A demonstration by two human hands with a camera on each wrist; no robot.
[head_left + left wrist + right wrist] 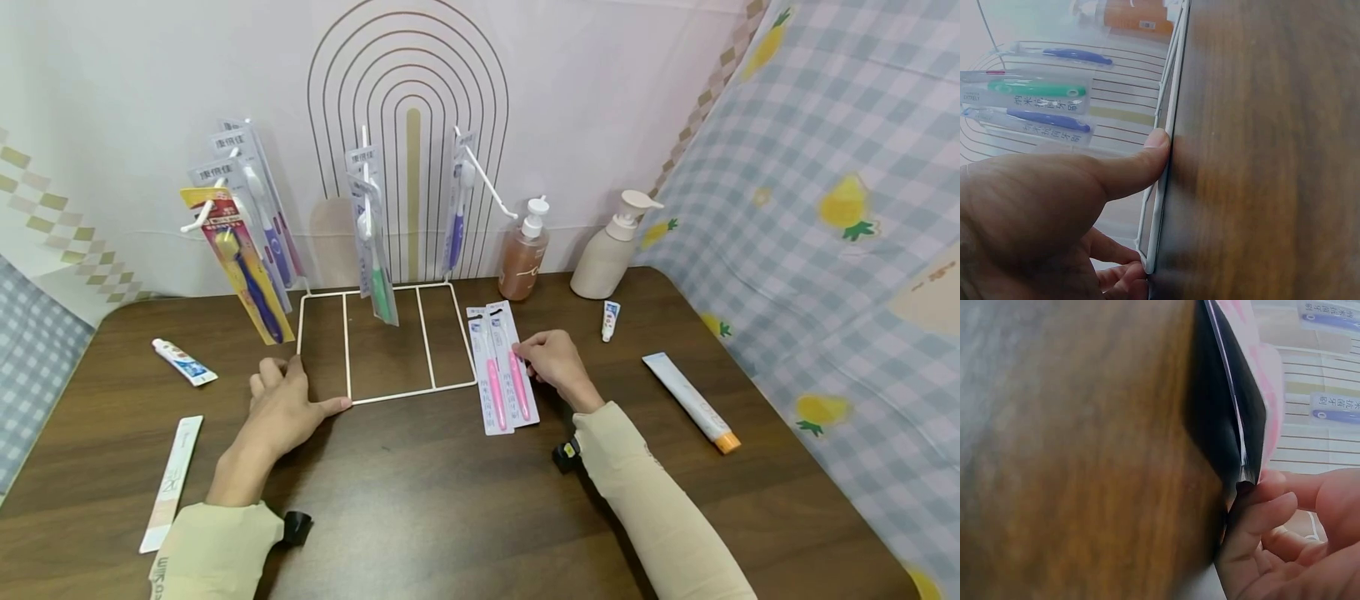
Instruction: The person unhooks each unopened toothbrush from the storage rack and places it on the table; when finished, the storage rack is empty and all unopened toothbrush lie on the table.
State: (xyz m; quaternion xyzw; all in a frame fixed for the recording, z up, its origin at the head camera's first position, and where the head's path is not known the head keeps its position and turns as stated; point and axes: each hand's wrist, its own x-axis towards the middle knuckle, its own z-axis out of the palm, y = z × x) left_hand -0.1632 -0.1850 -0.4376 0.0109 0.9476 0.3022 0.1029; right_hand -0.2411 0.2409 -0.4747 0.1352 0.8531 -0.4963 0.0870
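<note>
A white wire display rack (390, 398) stands on the table with packaged toothbrushes hanging from its hooks. My left hand (281, 412) grips the front left corner of its base; the left wrist view shows the thumb (1138, 164) against the front bar and the fingers curled at the corner. To the right of the rack are two pink toothbrushes in blister packs, the left pack (491, 392) overlapping the right pack (517, 375). My right hand (557, 362) pinches the right pack's edge between thumb and forefinger. In the right wrist view that edge is tilted up off the wood.
Behind stand an amber pump bottle (522, 258) and a beige pump bottle (603, 258). Small toothpaste tubes lie at left (183, 362) and right (611, 321). A longer orange-capped tube (690, 400) lies far right, a slim white packet (172, 483) near left. Patterned cloth borders the table.
</note>
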